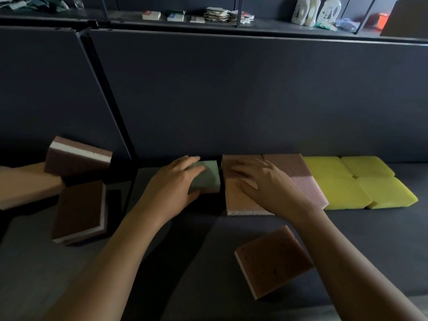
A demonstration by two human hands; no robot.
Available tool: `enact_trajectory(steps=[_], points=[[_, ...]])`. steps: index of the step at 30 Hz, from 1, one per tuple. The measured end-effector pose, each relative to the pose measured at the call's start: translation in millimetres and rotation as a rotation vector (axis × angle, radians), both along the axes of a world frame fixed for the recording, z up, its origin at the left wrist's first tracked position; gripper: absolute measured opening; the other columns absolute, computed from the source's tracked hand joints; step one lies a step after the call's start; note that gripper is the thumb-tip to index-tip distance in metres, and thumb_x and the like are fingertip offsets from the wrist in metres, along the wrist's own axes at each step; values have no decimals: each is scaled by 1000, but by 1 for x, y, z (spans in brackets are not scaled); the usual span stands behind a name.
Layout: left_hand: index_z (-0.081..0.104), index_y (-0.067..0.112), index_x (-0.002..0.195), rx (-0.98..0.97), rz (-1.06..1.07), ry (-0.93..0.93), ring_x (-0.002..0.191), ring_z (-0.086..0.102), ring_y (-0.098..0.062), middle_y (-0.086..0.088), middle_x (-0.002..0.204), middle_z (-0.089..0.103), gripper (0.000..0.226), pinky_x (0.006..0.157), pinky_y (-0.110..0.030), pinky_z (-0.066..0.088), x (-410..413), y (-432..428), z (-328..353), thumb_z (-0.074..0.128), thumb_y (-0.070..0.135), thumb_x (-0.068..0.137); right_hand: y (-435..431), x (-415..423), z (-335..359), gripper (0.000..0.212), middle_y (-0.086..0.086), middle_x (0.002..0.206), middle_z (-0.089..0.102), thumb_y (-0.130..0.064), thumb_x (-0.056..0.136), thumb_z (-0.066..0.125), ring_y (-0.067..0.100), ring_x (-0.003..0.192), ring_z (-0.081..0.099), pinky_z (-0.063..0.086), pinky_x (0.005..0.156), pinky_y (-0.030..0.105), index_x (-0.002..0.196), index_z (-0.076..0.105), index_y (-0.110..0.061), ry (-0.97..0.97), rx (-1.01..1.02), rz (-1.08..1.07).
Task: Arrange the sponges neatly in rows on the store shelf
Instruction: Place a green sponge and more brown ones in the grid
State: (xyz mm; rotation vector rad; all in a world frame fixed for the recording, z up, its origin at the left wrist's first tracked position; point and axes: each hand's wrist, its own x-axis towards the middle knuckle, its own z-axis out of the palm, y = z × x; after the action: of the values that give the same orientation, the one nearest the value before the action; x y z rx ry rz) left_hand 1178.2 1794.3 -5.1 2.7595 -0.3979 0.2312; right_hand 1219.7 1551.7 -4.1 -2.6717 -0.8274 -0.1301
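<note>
Nearest: loose reddish-brown rectangular foam sponge [273, 260] with white base layer, skewed, alone on near part of dark grey shelf board [370, 246], right of centre.

Further in, left hand [176, 181] curled round pale green rectangular sponge [209, 176]: fingers over far top, thumb at near edge, gripping. Green sponge at far back of shelf, just left of arranged block, narrow dark gap between.

Right hand [261, 181] flat, fingers straight and spread wide, resting on peach-orange speckled sponge [240, 202], fingertips reaching onto brown sponge [228, 166] behind it. Holding nothing.

Just right of those, touching: mauve-brown speckled sponge [287, 165] far, pink sponge [310, 193] near.

Right again, touching pink pair: four yellow foam sponges [345, 193] in a two-by-two square, edges flush.

Far left, past black upright post [115, 123]: unsorted pile. Dark brown sponge with white middle layer [78, 209] lying tilted; second dark brown layered sponge [76, 156] propped on long peach sponge [25, 186] at left edge.

Behind everything, plain dark grey back panel [231, 89].

Upper shelf, far: white plastic bottles [310, 10] at right, stack of folded cloths [222, 15] at centre, small boxes beside; details too small to tell.
</note>
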Motion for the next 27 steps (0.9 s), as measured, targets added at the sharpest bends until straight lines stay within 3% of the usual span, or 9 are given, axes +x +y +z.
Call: enact_trajectory(steps=[4, 15, 20, 27], points=[[54, 24, 137, 1, -6, -29, 139, 36, -13, 7, 150, 41, 56, 107, -34, 39, 3, -3, -1, 73, 17, 85, 0, 0, -1, 36, -10, 142, 53, -27, 98, 55, 10, 127, 50, 36, 105, 23, 134, 59, -28, 0, -4, -1], [57, 16, 134, -36, -47, -67, 137, 40, -20, 0, 147, 47, 58, 105, -44, 44, 16, -10, -2, 65, -9, 83, 1, -3, 3, 36, -9, 142, 53, -27, 99, 54, 10, 128, 50, 34, 108, 22, 135, 59, -27, 6, 6, -5], [59, 14, 132, 6, -41, -84, 127, 45, -24, -4, 138, 51, 56, 96, -42, 49, 16, -16, -1, 66, -8, 82, 1, -3, 2, 36, -8, 141, 54, -27, 98, 56, 13, 128, 51, 41, 108, 31, 134, 60, -26, 11, 24, -2], [58, 18, 133, 75, -34, -84, 121, 46, -23, -1, 135, 50, 59, 87, -41, 52, 14, -15, 0, 67, -6, 80, 2, -3, 0, 36, -10, 141, 54, -29, 98, 55, 12, 128, 51, 42, 107, 33, 133, 60, -27, -12, 25, -3]])
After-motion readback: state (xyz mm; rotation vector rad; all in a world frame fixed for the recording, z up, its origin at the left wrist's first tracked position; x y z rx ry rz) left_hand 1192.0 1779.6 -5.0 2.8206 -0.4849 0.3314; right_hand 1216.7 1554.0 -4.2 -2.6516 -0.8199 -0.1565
